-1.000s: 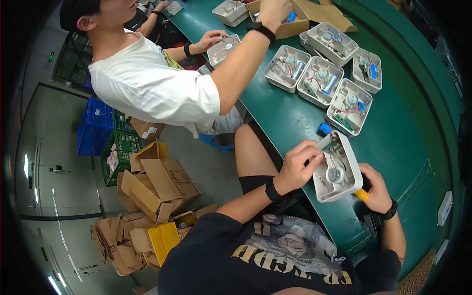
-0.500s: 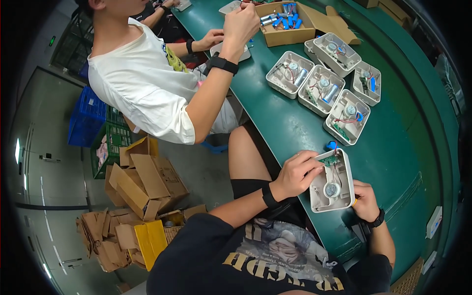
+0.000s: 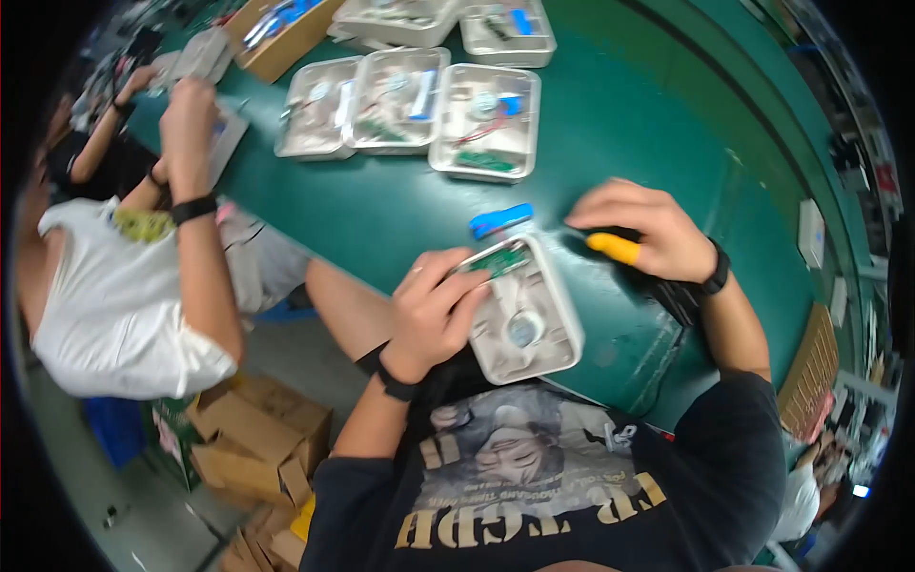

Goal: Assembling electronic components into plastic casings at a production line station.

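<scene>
My left hand (image 3: 437, 310) grips a white plastic housing (image 3: 562, 329) at its left wall, fingers over the green circuit board (image 3: 505, 261) inside. A round silver part (image 3: 523, 330) sits lower in the housing. Just beyond its far edge lies a blue cylindrical battery (image 3: 501, 221). To the right, my right hand (image 3: 653, 229), with a yellow cover on the thumb, closes over a black corded object (image 3: 672, 297) on the green table. Blur and the fingers hide most of that object, so its kind is unclear.
Several similar open housings (image 3: 481, 157) with batteries and boards stand on the table (image 3: 610, 124) beyond. A cardboard box (image 3: 272, 62) of blue batteries is at the far left. Another person in a white shirt (image 3: 143, 296) works at left. Cardboard boxes (image 3: 257, 434) lie on the floor.
The view has turned, shifting everything leftward. My right hand has left the housing's right side and moved onto the black object. My left hand still holds the housing.
</scene>
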Tool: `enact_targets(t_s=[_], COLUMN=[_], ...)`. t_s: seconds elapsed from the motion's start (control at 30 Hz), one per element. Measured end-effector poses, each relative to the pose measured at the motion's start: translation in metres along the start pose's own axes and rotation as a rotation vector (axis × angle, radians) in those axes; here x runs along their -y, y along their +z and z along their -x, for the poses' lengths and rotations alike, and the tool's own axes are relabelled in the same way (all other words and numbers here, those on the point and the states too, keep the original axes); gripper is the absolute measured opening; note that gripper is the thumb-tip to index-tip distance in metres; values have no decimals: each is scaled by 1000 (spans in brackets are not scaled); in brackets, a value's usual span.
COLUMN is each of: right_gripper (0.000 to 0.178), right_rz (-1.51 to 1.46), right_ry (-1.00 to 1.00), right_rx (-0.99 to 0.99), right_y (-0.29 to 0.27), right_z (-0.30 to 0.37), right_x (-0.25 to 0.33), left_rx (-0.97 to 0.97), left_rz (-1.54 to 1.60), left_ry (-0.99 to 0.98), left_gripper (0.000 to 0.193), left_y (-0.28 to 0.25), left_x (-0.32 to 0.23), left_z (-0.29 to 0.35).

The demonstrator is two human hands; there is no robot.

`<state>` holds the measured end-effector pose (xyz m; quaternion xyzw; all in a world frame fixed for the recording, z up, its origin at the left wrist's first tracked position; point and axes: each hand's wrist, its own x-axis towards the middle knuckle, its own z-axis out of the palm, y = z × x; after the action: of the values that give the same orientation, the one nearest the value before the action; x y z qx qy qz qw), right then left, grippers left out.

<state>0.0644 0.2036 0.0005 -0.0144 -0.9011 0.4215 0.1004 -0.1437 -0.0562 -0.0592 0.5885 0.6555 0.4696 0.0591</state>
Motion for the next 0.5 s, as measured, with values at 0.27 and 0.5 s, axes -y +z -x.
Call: enact_targets(t_s=[0.27, 0.5], right_gripper=[49, 46], right_rz=[407, 550], right_ry=[-249, -134], right_rx=[271, 330], right_y=[27, 2], right_z=[-40, -39], right_x=[2, 7], left_rx=[272, 223], left_rz=[68, -97], left_ry=[194, 97], left_gripper=[14, 11], left_y=[-3, -23], left_x=[2, -3], left_z=[-13, -21])
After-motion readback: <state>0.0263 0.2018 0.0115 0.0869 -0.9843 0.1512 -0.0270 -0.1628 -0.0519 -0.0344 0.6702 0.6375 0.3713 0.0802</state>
